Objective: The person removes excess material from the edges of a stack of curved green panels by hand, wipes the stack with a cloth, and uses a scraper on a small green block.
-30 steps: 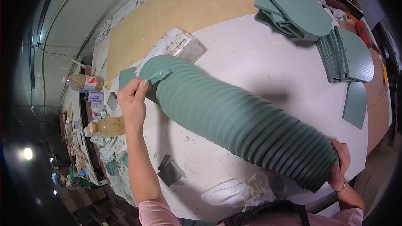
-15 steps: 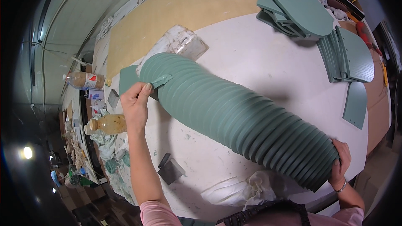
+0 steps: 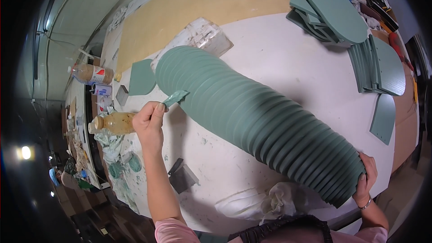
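Note:
A long row of green round-edged boards (image 3: 252,112), packed face to face, stretches diagonally across the white table. At its near right end my right hand (image 3: 366,177) is wrapped around the last boards. My left hand (image 3: 150,119) is closed in a pinch on a small green-smeared strip (image 3: 175,98), whose exact kind I cannot make out. The strip's tip lies at the left side of the row, near its far end; whether it touches the edges I cannot tell. A single green board (image 3: 142,78) lies flat beyond my left hand.
A stack of green boards (image 3: 335,13) and standing boards (image 3: 382,67) are at the back right. A white plastic-wrapped block (image 3: 209,38) sits behind the row. Left are bottles (image 3: 118,123) and stained rags (image 3: 110,146); nearer lie grey scraper plates (image 3: 183,177) and white cloth (image 3: 265,202).
My left hand has come slightly nearer and to the right with the strip, off the faces of the boards toward the row's left side. My right hand keeps its hold.

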Available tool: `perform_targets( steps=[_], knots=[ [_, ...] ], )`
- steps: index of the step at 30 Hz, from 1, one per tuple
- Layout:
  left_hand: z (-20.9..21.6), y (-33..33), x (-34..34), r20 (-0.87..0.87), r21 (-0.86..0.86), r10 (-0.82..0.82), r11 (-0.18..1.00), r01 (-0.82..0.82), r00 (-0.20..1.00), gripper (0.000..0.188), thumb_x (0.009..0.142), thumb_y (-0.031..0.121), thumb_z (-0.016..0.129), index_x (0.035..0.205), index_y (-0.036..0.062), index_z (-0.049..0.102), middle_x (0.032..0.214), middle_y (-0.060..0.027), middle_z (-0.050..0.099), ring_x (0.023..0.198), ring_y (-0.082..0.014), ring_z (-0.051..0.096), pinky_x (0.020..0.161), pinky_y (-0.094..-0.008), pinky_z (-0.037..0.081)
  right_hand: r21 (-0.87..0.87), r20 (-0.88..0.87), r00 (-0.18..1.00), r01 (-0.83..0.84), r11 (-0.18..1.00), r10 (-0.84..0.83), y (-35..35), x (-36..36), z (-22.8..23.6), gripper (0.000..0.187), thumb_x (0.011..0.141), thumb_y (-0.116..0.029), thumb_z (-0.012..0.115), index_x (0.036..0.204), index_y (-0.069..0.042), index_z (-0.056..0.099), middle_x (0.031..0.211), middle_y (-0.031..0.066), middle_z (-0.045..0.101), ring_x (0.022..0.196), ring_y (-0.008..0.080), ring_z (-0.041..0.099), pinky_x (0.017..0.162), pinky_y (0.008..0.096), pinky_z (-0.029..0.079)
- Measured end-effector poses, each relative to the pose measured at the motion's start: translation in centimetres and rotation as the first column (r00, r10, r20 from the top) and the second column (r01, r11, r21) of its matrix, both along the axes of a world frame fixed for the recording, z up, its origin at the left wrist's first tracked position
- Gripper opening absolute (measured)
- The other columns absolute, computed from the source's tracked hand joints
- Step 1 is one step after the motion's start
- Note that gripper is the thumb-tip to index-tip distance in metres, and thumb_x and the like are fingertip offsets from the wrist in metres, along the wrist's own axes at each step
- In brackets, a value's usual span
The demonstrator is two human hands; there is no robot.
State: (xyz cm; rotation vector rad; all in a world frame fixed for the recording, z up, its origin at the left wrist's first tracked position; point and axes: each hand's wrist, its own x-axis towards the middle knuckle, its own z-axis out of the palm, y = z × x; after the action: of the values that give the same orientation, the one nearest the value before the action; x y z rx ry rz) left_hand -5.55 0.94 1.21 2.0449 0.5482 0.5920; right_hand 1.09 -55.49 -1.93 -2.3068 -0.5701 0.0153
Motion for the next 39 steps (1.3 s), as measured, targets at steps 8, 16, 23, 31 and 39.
perform_targets(
  steps=[8, 16, 23, 31, 39],
  knots=[
    [-1.6, 0.4, -0.6, 0.089, -0.065, 0.038, 0.997, -0.032, 0.995, 0.025, 0.102, 0.016, 0.064, 0.084, -0.0011, 0.065, 0.064, 0.0079, 0.043, 0.057, -0.0018, 0.032, 0.053, -0.0215, 0.023, 0.015, -0.004, 1.000, -0.005, 1.000, 0.005, 0.1, -0.1, -0.2, 0.063, 0.099, -0.043, 0.044, 0.119, 0.013, 0.063, 0.107, 0.0251, 0.067, 0.094, 0.0352, 0.062, 0.087, 0.0422, 0.047],
    [-1.9, 0.1, -1.0, 0.073, -0.026, 0.040, 0.999, -0.038, 0.997, 0.022, 0.100, 0.013, 0.066, 0.085, -0.0027, 0.067, 0.073, 0.0043, 0.057, 0.067, -0.0049, 0.043, 0.061, -0.0215, 0.033, 0.036, -0.013, 1.000, 0.005, 0.999, -0.004, -0.3, -0.3, -0.7, 0.063, 0.098, -0.043, 0.044, 0.119, 0.013, 0.064, 0.106, 0.0241, 0.067, 0.095, 0.0345, 0.062, 0.087, 0.0414, 0.047],
    [-2.5, -0.2, -0.8, 0.147, -0.012, 0.088, 0.996, -0.087, 0.985, 0.024, 0.101, 0.017, 0.066, 0.088, -0.0037, 0.067, 0.068, 0.0060, 0.047, 0.060, -0.0031, 0.035, 0.055, -0.0216, 0.027, 0.032, -0.015, 1.000, 0.008, 0.999, -0.008, -0.2, -0.2, -0.4, 0.063, 0.098, -0.044, 0.045, 0.120, 0.012, 0.064, 0.106, 0.0239, 0.067, 0.094, 0.0341, 0.062, 0.087, 0.0409, 0.047],
    [-3.2, -0.7, -0.9, 0.156, -0.017, 0.080, 0.997, -0.079, 0.984, 0.025, 0.101, 0.017, 0.066, 0.088, -0.0039, 0.066, 0.069, 0.0049, 0.049, 0.060, -0.0035, 0.035, 0.056, -0.0210, 0.029, 0.040, 0.012, 1.000, -0.011, 0.999, 0.011, -0.4, -0.2, -0.8, 0.063, 0.099, -0.045, 0.044, 0.120, 0.011, 0.064, 0.107, 0.0245, 0.067, 0.094, 0.0339, 0.062, 0.086, 0.0410, 0.047],
    [-3.2, -3.7, -3.1, 0.172, -0.211, 0.106, 0.975, -0.069, 0.979, 0.024, 0.101, 0.017, 0.065, 0.089, -0.0029, 0.065, 0.076, -0.0013, 0.056, 0.062, -0.0067, 0.040, 0.060, -0.0229, 0.034, 0.024, -0.008, 1.000, -0.004, 1.000, 0.004, -0.5, -0.3, -0.6, 0.063, 0.100, -0.045, 0.044, 0.121, 0.011, 0.064, 0.109, 0.0248, 0.068, 0.096, 0.0350, 0.063, 0.088, 0.0414, 0.047]
  ],
)
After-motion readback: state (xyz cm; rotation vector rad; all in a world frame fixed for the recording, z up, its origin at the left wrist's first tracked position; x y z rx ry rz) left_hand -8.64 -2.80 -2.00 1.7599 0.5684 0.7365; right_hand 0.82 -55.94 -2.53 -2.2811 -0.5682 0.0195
